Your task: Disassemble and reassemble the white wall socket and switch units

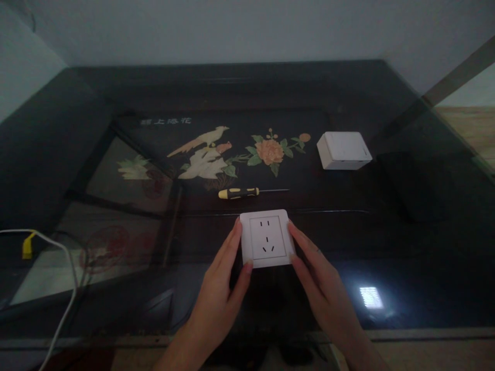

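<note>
A white wall socket plate [267,237] lies face up on the dark glass-topped table [348,242], near its front edge. My left hand [220,293] touches the plate's left edge and lower left corner with its fingertips. On the other side, my right hand [323,288] touches the right edge, fingers stretched along it. Both hands frame the plate between them, pinching its sides. A screwdriver [247,192] with a yellow and black handle lies just beyond the plate, its shaft pointing right.
A white switch box [343,150] sits at the back right. Under the glass is a bird and flower inlay [216,154]. A white cable [65,288] with a yellow clip [27,246] runs along the left. A lamp reflection [371,297] glares at the front right.
</note>
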The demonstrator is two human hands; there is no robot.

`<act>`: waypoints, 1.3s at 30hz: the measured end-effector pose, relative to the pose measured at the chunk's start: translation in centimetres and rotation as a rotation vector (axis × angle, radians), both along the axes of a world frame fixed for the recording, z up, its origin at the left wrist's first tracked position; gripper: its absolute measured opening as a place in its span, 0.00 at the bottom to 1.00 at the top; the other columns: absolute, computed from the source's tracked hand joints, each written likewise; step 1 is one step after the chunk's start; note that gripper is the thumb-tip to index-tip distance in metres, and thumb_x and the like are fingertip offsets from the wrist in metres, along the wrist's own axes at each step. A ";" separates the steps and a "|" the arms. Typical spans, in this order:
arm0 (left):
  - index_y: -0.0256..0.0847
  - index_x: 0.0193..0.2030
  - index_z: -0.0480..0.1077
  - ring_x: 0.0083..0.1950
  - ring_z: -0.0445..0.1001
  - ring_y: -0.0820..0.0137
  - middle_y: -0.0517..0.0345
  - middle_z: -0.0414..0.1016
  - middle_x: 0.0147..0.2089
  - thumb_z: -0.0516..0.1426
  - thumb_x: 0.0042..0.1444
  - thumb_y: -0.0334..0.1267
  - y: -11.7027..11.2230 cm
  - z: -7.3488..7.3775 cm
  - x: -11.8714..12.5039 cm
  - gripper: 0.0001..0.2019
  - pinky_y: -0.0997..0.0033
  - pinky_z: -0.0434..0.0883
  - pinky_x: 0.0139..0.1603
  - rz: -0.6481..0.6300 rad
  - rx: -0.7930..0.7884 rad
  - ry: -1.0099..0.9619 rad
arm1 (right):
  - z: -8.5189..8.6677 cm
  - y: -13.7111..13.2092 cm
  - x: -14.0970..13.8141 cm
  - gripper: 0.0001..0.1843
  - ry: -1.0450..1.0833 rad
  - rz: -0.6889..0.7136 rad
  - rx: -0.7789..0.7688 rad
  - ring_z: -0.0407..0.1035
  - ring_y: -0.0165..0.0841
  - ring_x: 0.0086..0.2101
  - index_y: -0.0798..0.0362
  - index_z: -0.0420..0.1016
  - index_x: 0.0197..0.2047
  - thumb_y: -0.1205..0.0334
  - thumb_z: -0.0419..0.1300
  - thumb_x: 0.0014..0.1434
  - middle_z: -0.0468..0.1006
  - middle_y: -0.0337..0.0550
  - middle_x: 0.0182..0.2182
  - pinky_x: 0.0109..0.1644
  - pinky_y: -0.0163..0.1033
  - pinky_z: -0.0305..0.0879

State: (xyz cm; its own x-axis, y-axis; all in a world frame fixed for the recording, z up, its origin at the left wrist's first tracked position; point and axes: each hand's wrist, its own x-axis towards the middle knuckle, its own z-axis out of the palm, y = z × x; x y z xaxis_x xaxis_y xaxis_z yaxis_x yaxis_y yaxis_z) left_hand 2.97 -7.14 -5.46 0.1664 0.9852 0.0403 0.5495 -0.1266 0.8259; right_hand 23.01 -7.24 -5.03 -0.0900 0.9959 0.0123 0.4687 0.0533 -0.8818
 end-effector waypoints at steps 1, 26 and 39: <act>0.57 0.72 0.44 0.73 0.53 0.63 0.59 0.51 0.74 0.51 0.67 0.37 0.0 0.1 0.0 0.31 0.53 0.57 0.70 0.008 -0.018 -0.022 | 0.0 0.0 0.0 0.28 0.008 -0.007 -0.002 0.54 0.33 0.66 0.27 0.52 0.68 0.60 0.50 0.69 0.58 0.28 0.68 0.67 0.54 0.56; 0.33 0.73 0.40 0.76 0.43 0.61 0.50 0.39 0.76 0.56 0.57 0.37 4.9 0.5 7.8 0.41 0.55 0.42 0.75 -0.118 -0.423 -0.739 | 0.6 3.6 7.2 0.31 0.269 -0.178 -0.186 0.51 0.40 0.67 0.43 0.64 0.65 0.45 0.59 0.60 0.61 0.39 0.66 0.71 0.54 0.43; 0.37 0.72 0.45 0.75 0.44 0.58 0.47 0.42 0.76 0.55 0.57 0.32 10.4 -1.0 17.5 0.37 0.55 0.45 0.75 -0.227 -0.269 -0.669 | -0.3 7.4 14.0 0.30 0.344 -0.394 -0.045 0.64 0.43 0.61 0.47 0.71 0.60 0.45 0.62 0.57 0.70 0.44 0.62 0.66 0.54 0.57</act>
